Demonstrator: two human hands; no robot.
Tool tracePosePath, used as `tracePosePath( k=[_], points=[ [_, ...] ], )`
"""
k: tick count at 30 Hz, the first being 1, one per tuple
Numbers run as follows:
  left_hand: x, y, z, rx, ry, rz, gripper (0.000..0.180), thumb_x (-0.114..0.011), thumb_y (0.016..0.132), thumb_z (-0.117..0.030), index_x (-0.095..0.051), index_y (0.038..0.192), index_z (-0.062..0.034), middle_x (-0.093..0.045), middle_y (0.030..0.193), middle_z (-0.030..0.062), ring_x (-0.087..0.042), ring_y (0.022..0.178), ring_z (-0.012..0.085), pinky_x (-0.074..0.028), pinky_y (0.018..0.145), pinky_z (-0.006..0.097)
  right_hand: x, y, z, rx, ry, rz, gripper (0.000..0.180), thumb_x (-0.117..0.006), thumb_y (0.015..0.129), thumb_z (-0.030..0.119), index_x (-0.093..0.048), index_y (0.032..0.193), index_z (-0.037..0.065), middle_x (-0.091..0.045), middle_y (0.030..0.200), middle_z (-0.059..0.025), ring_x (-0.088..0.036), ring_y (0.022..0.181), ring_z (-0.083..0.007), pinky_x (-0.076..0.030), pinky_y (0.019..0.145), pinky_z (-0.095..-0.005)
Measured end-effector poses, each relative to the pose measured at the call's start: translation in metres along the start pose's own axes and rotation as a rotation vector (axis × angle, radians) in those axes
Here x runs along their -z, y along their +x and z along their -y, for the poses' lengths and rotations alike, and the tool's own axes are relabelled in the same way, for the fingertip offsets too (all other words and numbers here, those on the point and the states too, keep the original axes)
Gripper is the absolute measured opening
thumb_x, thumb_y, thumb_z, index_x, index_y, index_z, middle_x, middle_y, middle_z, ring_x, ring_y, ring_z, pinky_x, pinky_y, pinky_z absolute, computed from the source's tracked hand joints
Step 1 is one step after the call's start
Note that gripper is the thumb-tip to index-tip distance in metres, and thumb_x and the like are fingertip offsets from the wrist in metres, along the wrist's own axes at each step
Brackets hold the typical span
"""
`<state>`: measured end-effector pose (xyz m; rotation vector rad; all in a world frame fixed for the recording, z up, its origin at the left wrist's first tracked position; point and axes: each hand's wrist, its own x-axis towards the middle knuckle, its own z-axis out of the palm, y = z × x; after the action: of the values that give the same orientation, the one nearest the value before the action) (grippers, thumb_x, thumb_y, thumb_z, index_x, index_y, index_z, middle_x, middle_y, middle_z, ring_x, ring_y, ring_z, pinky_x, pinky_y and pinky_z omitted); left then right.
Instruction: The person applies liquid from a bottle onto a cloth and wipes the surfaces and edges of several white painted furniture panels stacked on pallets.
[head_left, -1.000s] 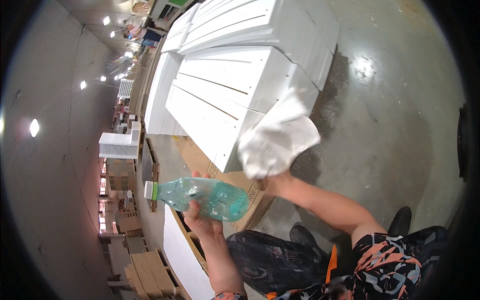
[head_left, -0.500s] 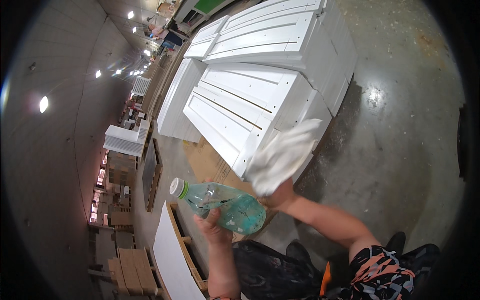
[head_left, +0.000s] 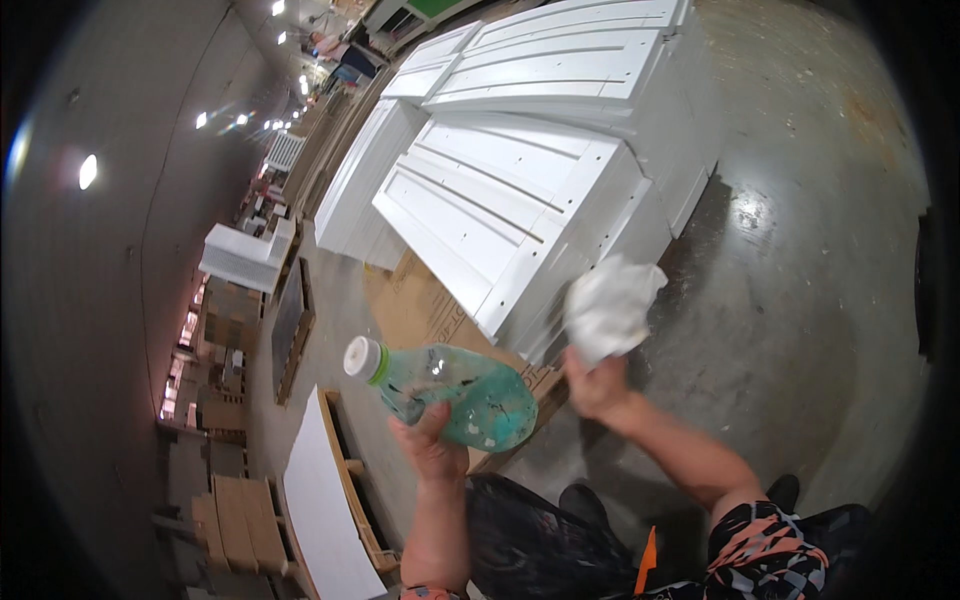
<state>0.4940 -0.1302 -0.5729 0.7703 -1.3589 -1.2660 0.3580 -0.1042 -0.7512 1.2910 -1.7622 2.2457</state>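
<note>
My left hand (head_left: 432, 445) is closed round a clear plastic bottle (head_left: 465, 390) with a white cap and a green neck ring. The bottle lies tilted on its side in the air, with some greenish liquid in it and dark and pale specks on its wall. A crumpled white cloth (head_left: 612, 305) is gripped in my right hand (head_left: 598, 385), its fingers partly hidden. That cloth is beside the near corner of a stack of white grooved panels (head_left: 480, 215); whether it touches them I cannot tell.
More white panel stacks (head_left: 560, 50) stand behind. Brown cardboard (head_left: 420, 300) lies under the near stack. On the left are a pallet with a white sheet (head_left: 325, 500), a dark-topped pallet (head_left: 290, 335) and cardboard stacks (head_left: 240, 525). A person (head_left: 345, 55) is far off.
My right hand has moved rightward with the cloth, away from the bottle, and the cloth looks more bunched. The bottle has shifted slightly and the view has turned a little.
</note>
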Motion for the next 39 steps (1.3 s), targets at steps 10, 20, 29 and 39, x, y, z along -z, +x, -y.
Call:
tracePosePath(
  k=[10, 20, 29, 39],
  points=[
    [-0.016, -0.017, -0.007, -0.057, 0.131, 0.013, 0.032, -0.069, 0.082, -0.002, -0.059, 0.113, 0.0033, -0.066, 0.109, 0.0122, -0.063, 0.099, 0.0232, -0.05, 0.089, 0.037, -0.003, 0.004, 0.012, -0.082, 0.051, -0.096, 0.052, -0.058, 0.084, 0.012, -0.044, 0.131, -0.005, -0.044, 0.137, -0.0214, -0.043, 0.125, -0.0378, -0.029, 0.109, -0.0455],
    [0.014, 0.011, -0.027, -0.034, 0.23, -0.069, 0.039, -0.065, 0.088, -0.016, -0.054, 0.12, 0.0035, -0.063, 0.11, 0.0141, -0.063, 0.098, 0.0263, -0.052, 0.086, 0.04, 0.033, -0.025, 0.04, -0.584, 0.53, 0.122, 0.024, -0.061, 0.082, 0.01, -0.066, 0.1, -0.004, -0.069, 0.09, -0.0161, -0.067, 0.086, -0.0249, -0.05, 0.079, -0.0339],
    [0.009, 0.005, -0.013, 0.104, 0.179, 0.133, 0.067, -0.065, 0.087, -0.037, -0.041, 0.133, 0.0061, -0.055, 0.123, 0.021, -0.056, 0.114, 0.0315, -0.049, 0.094, 0.045, 0.033, 0.022, 0.007, -0.354, 0.542, -0.225, 0.032, -0.059, 0.088, 0.019, -0.058, 0.115, 0.001, -0.061, 0.114, -0.0124, -0.059, 0.102, -0.0211, -0.045, 0.088, -0.035],
    [0.024, -0.006, -0.006, 0.069, 0.378, 0.109, 0.055, -0.069, 0.086, -0.026, -0.046, 0.127, 0.0036, -0.061, 0.113, 0.0172, -0.062, 0.102, 0.0288, -0.054, 0.086, 0.042, -0.012, -0.011, -0.001, -0.261, 0.173, 0.049, 0.034, -0.049, 0.091, 0.032, -0.06, 0.113, 0.009, -0.063, 0.106, -0.0138, -0.058, 0.104, -0.0311, -0.046, 0.092, -0.0476]
  ],
)
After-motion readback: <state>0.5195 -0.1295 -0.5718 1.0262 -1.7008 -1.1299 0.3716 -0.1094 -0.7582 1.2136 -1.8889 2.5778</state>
